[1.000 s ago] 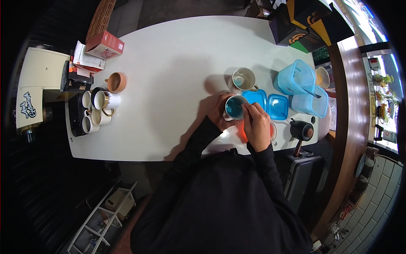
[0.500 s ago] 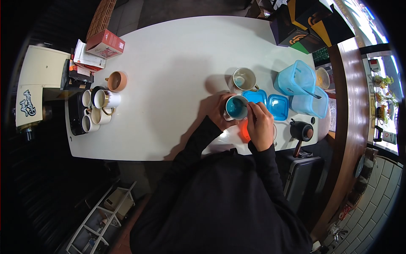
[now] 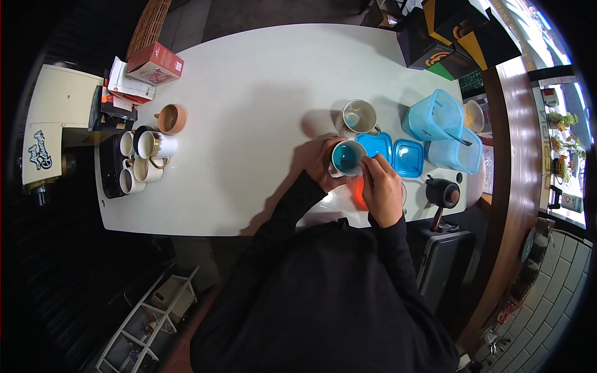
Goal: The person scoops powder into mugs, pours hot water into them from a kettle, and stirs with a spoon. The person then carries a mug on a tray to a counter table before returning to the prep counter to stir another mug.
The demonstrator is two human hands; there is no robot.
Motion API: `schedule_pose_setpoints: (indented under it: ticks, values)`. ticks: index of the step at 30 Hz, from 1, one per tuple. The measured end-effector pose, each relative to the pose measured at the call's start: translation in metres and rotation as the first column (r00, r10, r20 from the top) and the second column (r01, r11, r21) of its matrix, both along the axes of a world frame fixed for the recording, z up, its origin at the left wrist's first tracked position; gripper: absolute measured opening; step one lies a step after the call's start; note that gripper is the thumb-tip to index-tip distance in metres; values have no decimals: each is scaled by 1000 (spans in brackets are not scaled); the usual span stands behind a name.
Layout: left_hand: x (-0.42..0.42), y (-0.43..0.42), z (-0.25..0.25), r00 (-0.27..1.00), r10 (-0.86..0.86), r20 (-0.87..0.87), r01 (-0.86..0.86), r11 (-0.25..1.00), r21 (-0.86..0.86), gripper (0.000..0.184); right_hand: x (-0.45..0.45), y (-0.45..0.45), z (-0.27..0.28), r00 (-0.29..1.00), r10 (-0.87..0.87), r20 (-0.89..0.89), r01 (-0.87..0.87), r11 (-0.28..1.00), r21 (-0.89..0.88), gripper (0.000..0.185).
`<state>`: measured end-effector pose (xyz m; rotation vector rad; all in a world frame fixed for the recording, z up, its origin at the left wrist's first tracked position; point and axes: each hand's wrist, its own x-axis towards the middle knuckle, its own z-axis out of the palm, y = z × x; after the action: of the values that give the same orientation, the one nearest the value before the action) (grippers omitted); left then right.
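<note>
My left hand (image 3: 321,166) is wrapped round the side of a white cup (image 3: 347,157) with blue liquid inside. At the cup's right rim, the fingers of my right hand (image 3: 382,191) are pinched together; what they hold is too small to make out. Behind the cup stands a second cup (image 3: 359,116) with a gold handle. Two blue lids (image 3: 408,158) lie to the right of the cup. Partly hidden by my right hand is a red-orange object (image 3: 359,193).
Two light blue containers (image 3: 435,115) stand on the right of the white table (image 3: 236,124), with a spoon across them. Near the right front edge is a black pot (image 3: 443,191). Several mugs (image 3: 149,146) and a red box (image 3: 155,64) stand at the left.
My right hand has shifted slightly right and toward my body at the cup's rim. My left hand and the cup have stayed in place.
</note>
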<state>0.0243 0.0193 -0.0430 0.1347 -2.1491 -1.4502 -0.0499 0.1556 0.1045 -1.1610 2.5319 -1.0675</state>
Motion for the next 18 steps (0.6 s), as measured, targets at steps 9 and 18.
schedule_pose_setpoints:
  ticks: [9, 18]
  values:
    - [0, 1, 4, 999, 22, 24, -23, 999, 24, 85, -6, -8, -5, 999, -47, -9, 45, 994, -97, 12]
    - [0, 2, 4, 999, 50, -7, -50, 998, 24, 87, 1, -5, -2, 993, -72, -94, 72, 997, -3, 11]
